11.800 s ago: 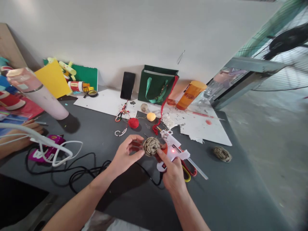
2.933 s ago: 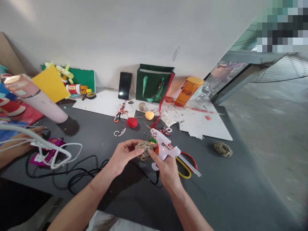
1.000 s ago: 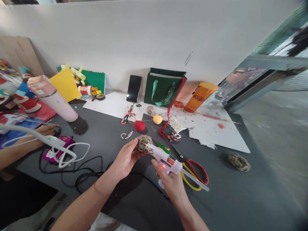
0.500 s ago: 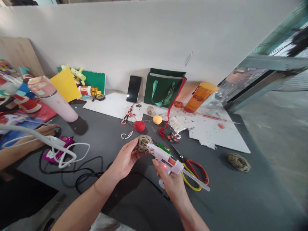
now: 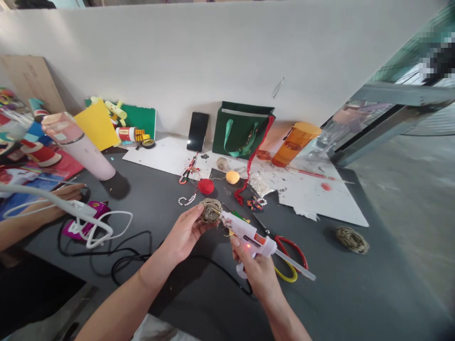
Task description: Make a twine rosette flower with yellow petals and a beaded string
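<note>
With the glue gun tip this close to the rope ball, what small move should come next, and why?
Probably bring the nozzle of the glue gun onto the rope ball and squeeze a little. The right hand grips the gun with its light on, the left hand holds the ball up, and the tip sits beside it.

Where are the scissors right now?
In the head view, the scissors lie on the grey table, right of centre, partly hidden behind the glue gun in the right hand.
</note>
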`<state>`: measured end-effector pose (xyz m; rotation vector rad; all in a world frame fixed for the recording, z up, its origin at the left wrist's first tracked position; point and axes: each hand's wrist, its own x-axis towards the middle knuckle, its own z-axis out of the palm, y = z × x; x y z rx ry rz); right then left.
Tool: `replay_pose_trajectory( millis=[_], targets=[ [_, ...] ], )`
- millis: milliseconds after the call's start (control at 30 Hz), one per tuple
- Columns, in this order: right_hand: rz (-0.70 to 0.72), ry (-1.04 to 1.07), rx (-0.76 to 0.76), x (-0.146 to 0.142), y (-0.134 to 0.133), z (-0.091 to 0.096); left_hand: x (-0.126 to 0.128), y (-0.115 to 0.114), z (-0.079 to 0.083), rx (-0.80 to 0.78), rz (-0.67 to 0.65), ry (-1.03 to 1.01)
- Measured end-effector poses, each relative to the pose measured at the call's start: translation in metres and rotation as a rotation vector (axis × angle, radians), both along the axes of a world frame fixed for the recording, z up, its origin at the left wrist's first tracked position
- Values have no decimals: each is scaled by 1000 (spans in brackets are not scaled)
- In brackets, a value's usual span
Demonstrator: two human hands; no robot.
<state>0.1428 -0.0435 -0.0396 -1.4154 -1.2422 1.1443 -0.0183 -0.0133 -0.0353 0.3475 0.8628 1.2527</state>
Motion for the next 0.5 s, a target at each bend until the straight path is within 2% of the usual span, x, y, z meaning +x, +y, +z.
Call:
replay_pose_trajectory(
  millis=[133,300,500],
  targets=[
    [48,16,-35,3,0,2,0,1,6,-91,38,-49],
    [-57,-36,-66,-1,-2,-1,1,0,11,-25,26,-48],
    [-65,-140,64,0,1,-11,4,-1,9,-17,83,-16]
  ],
)
